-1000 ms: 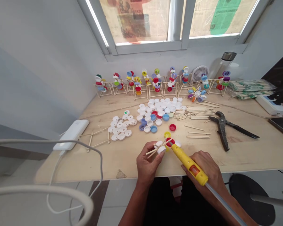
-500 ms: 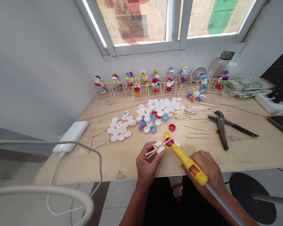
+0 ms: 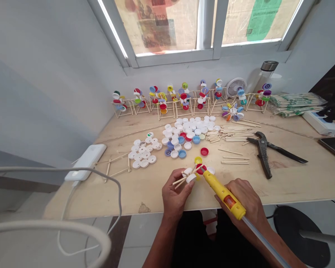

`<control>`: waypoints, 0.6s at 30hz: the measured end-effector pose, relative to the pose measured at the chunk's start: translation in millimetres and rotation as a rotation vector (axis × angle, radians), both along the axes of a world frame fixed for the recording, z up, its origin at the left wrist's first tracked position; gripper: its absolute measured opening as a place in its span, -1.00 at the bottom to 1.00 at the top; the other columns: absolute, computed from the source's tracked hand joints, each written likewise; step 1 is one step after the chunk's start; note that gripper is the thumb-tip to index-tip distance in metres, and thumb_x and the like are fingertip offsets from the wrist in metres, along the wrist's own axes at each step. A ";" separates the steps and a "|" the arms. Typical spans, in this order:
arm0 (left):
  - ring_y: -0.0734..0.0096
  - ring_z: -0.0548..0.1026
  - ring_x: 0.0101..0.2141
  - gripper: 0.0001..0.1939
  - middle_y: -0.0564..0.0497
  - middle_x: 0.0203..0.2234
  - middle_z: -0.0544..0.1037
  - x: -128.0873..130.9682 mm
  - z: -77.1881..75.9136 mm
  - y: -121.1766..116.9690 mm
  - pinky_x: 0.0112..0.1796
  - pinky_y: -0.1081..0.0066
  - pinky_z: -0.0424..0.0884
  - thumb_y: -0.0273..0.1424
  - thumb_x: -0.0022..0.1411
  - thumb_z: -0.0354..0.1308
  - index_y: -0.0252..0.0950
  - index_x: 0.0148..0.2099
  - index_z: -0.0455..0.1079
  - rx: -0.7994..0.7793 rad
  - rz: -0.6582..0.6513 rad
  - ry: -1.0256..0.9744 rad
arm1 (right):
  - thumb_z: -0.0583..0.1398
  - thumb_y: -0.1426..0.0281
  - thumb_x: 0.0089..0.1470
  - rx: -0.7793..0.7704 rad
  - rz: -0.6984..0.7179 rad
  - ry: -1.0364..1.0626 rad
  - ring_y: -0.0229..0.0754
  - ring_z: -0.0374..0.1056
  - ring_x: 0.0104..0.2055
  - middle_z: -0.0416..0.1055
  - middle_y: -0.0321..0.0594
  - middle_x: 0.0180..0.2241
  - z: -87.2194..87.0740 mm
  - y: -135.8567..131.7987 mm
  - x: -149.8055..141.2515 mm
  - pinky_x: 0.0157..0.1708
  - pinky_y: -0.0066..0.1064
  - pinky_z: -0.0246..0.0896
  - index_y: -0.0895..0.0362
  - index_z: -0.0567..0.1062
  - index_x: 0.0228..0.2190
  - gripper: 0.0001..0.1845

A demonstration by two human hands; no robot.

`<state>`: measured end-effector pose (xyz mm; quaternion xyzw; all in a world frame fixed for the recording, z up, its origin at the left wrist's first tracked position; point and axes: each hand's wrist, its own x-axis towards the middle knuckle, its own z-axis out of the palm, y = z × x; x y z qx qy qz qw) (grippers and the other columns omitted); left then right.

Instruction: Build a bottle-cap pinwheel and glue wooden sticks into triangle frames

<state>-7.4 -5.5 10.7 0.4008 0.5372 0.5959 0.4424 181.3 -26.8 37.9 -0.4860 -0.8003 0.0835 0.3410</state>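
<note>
The left hand is pinching a small assembly of wooden sticks and bottle caps, with the thumb pressing on the near side and the fingers curling behind it. The right hand is wrapping around a yellow hot-glue gun, bringing its tip to a red bottle cap on the assembly; whether they are touching is hard to tell. The step in hand looks like gluing that cap in place, and the next move seems to call for a steady hold on the joint. A yellow bottle cap is lying just beyond the assembly, a loose red bottle cap is lying farther out, and a heap of white bottle caps is spreading beyond those. Pliers are lying well to the assembly's right.
</note>
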 end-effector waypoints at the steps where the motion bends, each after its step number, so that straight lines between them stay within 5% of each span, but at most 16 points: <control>1: 0.24 0.51 -0.19 -0.61 -0.08 -0.22 0.54 0.1 0.2 0.0 -0.14 0.33 0.44 -0.27 -0.09 0.36 -0.29 -0.19 0.46 -0.005 0.003 -0.006 | 0.08 0.50 0.09 -0.003 -0.003 -0.001 -0.23 0.17 -0.47 0.28 -0.29 -0.52 0.0 -0.1 0.1 -0.38 -0.33 0.03 0.10 0.26 -0.44 -0.90; 12: 0.30 0.51 -0.24 -0.65 -0.05 -0.23 0.52 0.1 -1.1 0.9 -0.17 0.37 0.45 -0.26 -0.12 0.37 -0.30 -0.25 0.46 -0.002 0.023 -0.052 | 0.08 0.46 0.11 0.048 -0.046 -0.010 -0.22 0.18 -0.49 0.29 -0.28 -0.53 4.9 6.0 10.7 -0.42 -0.32 0.04 0.10 0.28 -0.42 -0.93; 18: 0.31 0.52 -0.25 -0.63 -0.05 -0.21 0.53 -2.8 -6.3 2.7 -0.20 0.40 0.46 -0.26 -0.13 0.38 -0.30 -0.25 0.45 -0.015 0.043 -0.104 | 0.14 0.37 0.08 0.197 -0.018 -0.078 -0.06 0.34 -0.21 0.43 -0.13 -0.28 10.0 19.3 48.4 -0.22 -0.20 0.20 0.10 0.33 -0.18 -0.78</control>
